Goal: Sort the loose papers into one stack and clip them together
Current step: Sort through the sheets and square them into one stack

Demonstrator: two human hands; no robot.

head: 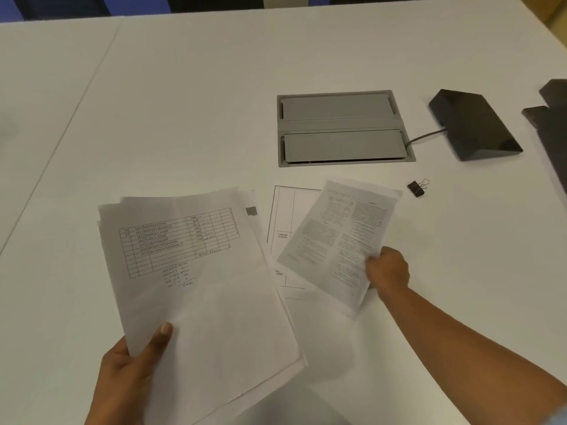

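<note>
Nearest, the left hand [129,372] pinches the stack [196,271] at its near-left corner. The thumb lies on the top page and the fingers are hidden beneath. The stack hangs above the table [184,102], well to the near-left of the cable hatch [343,128]. Its long axis runs away from the person and leans slightly left.

Farther out, on the hatch's near side, the right hand [388,268] grips the printed sheet [337,237] by its right edge, fingers curled round the paper. That sheet looks lifted and leans the other way, its far end tipping right toward the hatch. So the two long axes splay apart, with the stack lying left of and nearer than the right hand. I judge the next move to be a carry leftward and toward the body, turning the sheet to match the stack.

Under the printed sheet, a ruled sheet [282,216] lies flat on the table, half covered, between the stack and the right hand. Either hand could reach it, though both are full.

Beyond, just off the hatch's near-right corner, sits the binder clip [416,188], untouched and nearer the right hand than the left. To the right of the hatch stands a black device [474,124] on a cable.
</note>
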